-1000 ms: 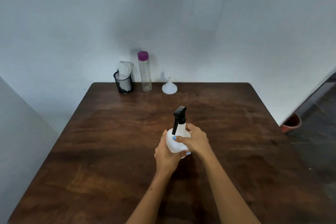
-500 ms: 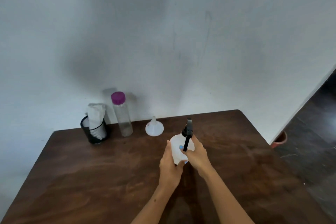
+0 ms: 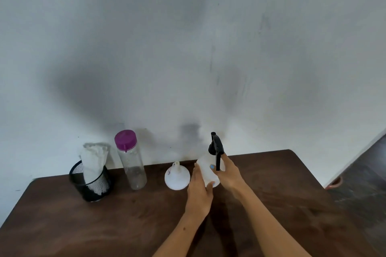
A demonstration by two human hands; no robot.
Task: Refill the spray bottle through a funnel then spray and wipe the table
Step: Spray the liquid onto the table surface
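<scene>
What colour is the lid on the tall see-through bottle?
Purple. The lid shows best in the head view, atop the clear bottle.

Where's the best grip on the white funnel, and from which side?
Pinch the funnel's narrow spout from above. It appears to sit upside down on the table, wide rim down and spout up, so the spout is likely the only graspable part. Come from the left or front: the spray bottle and left hand crowd its right side.

A dark wooden worktop [image 3: 83, 225] stood against a plain, shadow-mottled white wall [image 3: 188, 48]; dark flooring [image 3: 363, 177] lay beyond its right edge.
</scene>
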